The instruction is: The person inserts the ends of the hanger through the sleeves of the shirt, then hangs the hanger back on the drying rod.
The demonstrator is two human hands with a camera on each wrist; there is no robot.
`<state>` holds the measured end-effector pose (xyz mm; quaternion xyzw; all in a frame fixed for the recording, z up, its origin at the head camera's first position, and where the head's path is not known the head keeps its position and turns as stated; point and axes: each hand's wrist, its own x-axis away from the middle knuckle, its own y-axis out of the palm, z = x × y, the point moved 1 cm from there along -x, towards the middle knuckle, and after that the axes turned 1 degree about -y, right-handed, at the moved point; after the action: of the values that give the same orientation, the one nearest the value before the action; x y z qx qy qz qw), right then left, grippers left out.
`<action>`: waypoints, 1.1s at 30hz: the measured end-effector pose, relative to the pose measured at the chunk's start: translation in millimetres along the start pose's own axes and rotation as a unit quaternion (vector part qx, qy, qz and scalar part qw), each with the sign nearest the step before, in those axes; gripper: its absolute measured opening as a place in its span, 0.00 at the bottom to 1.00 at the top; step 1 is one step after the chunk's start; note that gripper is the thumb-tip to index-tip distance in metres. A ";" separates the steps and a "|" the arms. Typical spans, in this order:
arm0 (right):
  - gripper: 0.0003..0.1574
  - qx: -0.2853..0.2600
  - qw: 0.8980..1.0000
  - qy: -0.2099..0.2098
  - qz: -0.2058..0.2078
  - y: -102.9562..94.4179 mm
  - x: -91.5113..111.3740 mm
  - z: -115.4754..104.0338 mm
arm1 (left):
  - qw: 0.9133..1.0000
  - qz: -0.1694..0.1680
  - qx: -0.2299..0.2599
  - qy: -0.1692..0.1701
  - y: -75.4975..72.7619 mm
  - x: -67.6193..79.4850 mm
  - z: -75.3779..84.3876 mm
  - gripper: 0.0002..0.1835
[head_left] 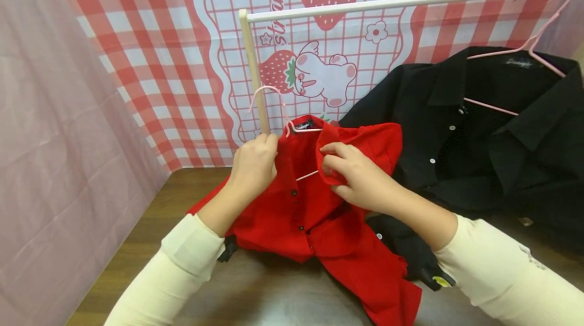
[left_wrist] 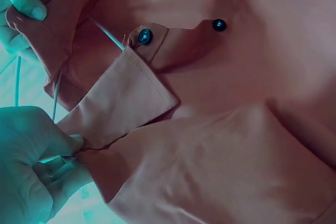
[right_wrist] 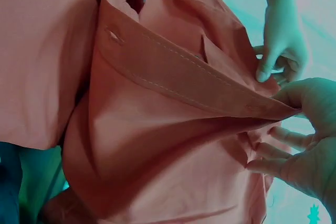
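A red button-up shirt [head_left: 274,214] is held up by its neck in both hands, its lower part lying over the table. Inside its collar sits a pink hanger [head_left: 304,129], the hook rising free above the left shoulder. My left hand [head_left: 253,166] pinches the collar and shoulder cloth on the left. On the other side my right hand [head_left: 360,176] pinches the front edge near the collar, other fingers spread against the cloth. In the left wrist view dark buttons [left_wrist: 145,36] show beside the collar point; the right wrist view shows a stitched buttonhole strip [right_wrist: 173,69].
A white rail [head_left: 388,5] on a wooden post [head_left: 253,62] runs across the back. A black shirt [head_left: 410,93] hangs from it on another pink hanger [head_left: 531,44] at the right. Behind stands a strawberry-print checked cloth [head_left: 150,37]. The wooden table [head_left: 155,224] lies below.
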<state>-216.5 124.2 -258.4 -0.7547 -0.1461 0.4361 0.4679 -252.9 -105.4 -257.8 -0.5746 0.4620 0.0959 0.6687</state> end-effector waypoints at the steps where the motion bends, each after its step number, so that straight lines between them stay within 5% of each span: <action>1: 0.18 0.001 1.000 -0.001 -0.006 0.5 -0.2 0.2 | 1.000 -0.001 0.002 0.000 0.0 -0.1 0.6 0.07; 6: 0.20 -0.014 0.998 0.031 -0.052 -6.9 2.9 4.4 | 1.000 -0.011 0.000 -0.009 -1.6 0.7 -1.5 0.07; 9: 0.25 -0.011 0.998 0.052 -0.029 -17.8 3.0 12.3 | 1.000 -0.016 -0.003 -0.020 -3.5 2.1 -5.4 0.08; 14: 0.25 0.115 0.990 0.064 0.052 -36.7 2.6 33.2 | 1.000 -0.019 0.001 -0.023 -6.0 4.0 -9.8 0.08; 19: 0.17 0.210 0.974 0.087 -0.001 -47.8 9.1 50.3 | 1.000 -0.005 0.016 -0.010 -7.6 6.2 -12.3 0.09; 27: 0.10 0.144 0.977 0.131 -0.082 -72.4 20.3 68.6 | 1.000 0.013 0.021 -0.011 -8.1 11.4 -24.8 0.12; 33: 0.22 0.103 0.980 0.135 -0.100 -79.4 17.1 61.5 | 0.999 0.015 0.029 -0.002 -8.5 10.7 -19.9 0.12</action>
<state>-240.6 211.8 -212.3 -0.7361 -0.1108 0.2941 0.5995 -251.5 -129.5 -258.1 -0.5477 0.4718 0.0934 0.6847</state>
